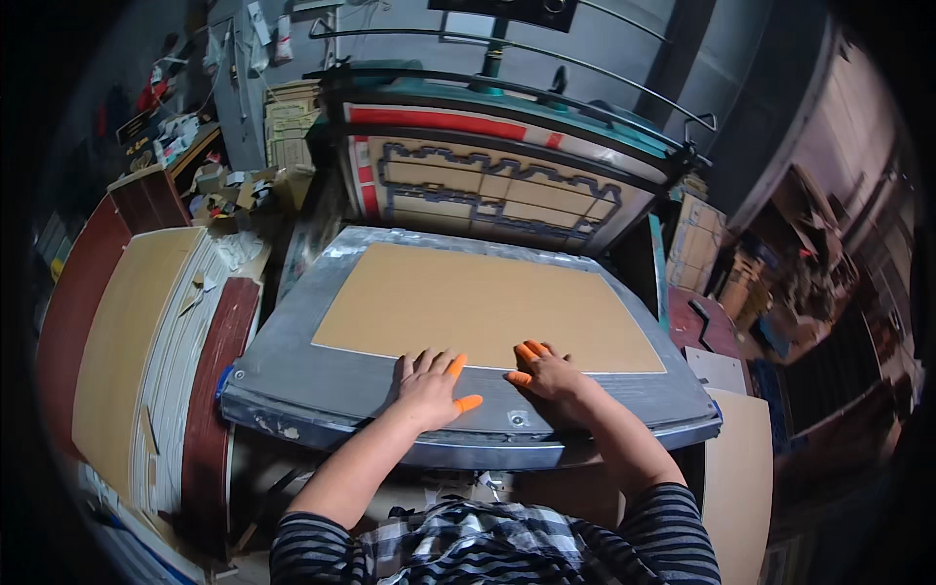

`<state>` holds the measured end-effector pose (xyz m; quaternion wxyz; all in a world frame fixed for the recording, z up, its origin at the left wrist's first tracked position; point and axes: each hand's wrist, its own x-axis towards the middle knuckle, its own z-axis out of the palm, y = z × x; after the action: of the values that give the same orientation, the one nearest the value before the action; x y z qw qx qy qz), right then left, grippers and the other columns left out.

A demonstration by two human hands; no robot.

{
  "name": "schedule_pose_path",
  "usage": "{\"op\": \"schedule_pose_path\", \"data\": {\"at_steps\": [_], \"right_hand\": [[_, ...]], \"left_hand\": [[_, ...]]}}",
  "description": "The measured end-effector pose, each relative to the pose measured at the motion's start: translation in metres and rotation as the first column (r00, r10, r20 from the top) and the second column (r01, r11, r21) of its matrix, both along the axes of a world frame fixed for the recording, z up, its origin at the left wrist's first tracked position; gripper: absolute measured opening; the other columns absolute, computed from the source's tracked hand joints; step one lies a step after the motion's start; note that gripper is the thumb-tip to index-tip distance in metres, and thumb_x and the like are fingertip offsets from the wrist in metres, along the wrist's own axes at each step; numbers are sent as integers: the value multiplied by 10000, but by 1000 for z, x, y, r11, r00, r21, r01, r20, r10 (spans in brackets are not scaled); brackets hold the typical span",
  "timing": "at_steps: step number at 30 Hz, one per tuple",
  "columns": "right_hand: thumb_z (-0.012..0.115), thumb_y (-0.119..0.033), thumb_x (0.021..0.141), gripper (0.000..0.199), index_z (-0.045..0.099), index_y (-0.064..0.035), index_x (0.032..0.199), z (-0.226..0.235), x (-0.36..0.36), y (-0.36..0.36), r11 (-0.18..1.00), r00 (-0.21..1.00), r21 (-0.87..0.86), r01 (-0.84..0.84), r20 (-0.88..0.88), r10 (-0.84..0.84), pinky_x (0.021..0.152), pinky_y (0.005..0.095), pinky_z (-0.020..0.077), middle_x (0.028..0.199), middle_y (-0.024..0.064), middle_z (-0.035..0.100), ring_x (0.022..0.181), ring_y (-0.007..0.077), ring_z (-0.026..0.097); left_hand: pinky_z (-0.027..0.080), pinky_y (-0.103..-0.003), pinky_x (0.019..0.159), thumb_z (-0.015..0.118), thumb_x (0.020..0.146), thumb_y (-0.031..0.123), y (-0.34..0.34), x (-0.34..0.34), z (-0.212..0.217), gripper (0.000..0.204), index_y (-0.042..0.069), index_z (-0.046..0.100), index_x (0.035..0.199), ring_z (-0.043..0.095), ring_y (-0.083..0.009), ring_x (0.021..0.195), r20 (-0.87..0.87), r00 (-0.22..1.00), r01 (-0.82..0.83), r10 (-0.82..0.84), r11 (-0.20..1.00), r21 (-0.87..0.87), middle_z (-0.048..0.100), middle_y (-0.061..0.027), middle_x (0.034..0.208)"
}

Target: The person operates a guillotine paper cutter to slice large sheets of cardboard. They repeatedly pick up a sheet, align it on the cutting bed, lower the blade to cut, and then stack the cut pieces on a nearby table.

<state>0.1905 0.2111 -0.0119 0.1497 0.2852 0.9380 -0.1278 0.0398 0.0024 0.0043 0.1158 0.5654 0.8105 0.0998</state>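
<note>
A tan cardboard sheet (487,302) lies flat on the grey metal bed (302,390) of a die-cutting press. At the sheet's near edge, left of the middle, my left hand (434,392) rests with fingers spread. My right hand (548,373) lies at the same edge farther right, its fingers stretched out over the board. Orange finger covers sit on some fingers and the thumb of each hand. Behind the sheet stands the press's raised plate, carrying a wooden cutting die (502,190) with dark foam strips along its outline.
A stack of cardboard sheets (127,341) with white edges stands at the left, beside a dark red board (219,380). Another cardboard sheet (738,478) is at the right, below a red surface (707,327) holding a black bent piece. A metal rail (517,44) crosses above the press.
</note>
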Motion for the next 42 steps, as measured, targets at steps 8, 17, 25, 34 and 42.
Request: {"op": "schedule_pose_path", "data": {"at_steps": [8, 17, 25, 34, 42], "right_hand": [[609, -504, 855, 601, 511, -146, 1329, 55, -45, 63, 990, 980, 51, -128, -149, 134, 978, 398, 445, 1355, 134, 510, 1222, 326, 505], [698, -281, 802, 707, 391, -50, 1395, 309, -179, 98, 709, 595, 534, 460, -779, 200, 974, 425, 433, 1369, 227, 430, 1234, 353, 479], [522, -264, 891, 704, 194, -303, 1512, 355, -240, 134, 562, 674, 577, 592, -737, 47, 999, 610, 318, 1542, 177, 230, 1294, 354, 404], [716, -156, 765, 694, 426, -116, 1393, 351, -140, 93, 588, 386, 770, 247, -635, 669, 981, 433, 445, 1343, 184, 508, 1202, 356, 517], [702, -165, 813, 472, 547, -63, 1247, 273, 73, -78, 560, 489, 824, -85, -456, 744, 1058, 583, 352, 1188, 165, 612, 1133, 336, 596]], "left_hand": [[156, -516, 1141, 437, 862, 691, 5, -2, 2, 880, 45, 335, 1451, 207, -335, 1423, 8, 1000, 31, -30, 984, -177, 275, -135, 1531], [320, -503, 1033, 508, 799, 706, 11, -13, -18, 803, 68, 528, 1287, 432, -328, 1243, -130, 991, 30, -39, 997, -76, 480, -117, 1344], [401, -514, 905, 660, 744, 590, 8, -11, -45, 684, 23, 638, 1126, 547, -336, 1091, -213, 977, 145, -29, 817, 558, 609, -128, 1176], [289, -493, 1044, 489, 822, 677, 11, 2, 8, 808, 38, 492, 1316, 387, -296, 1268, -78, 996, 36, -46, 991, -128, 427, -109, 1382], [295, -445, 1093, 583, 870, 493, 110, -102, 89, 647, 45, 497, 1330, 390, -331, 1315, -140, 980, -122, 139, 985, 121, 440, -165, 1402]]}}
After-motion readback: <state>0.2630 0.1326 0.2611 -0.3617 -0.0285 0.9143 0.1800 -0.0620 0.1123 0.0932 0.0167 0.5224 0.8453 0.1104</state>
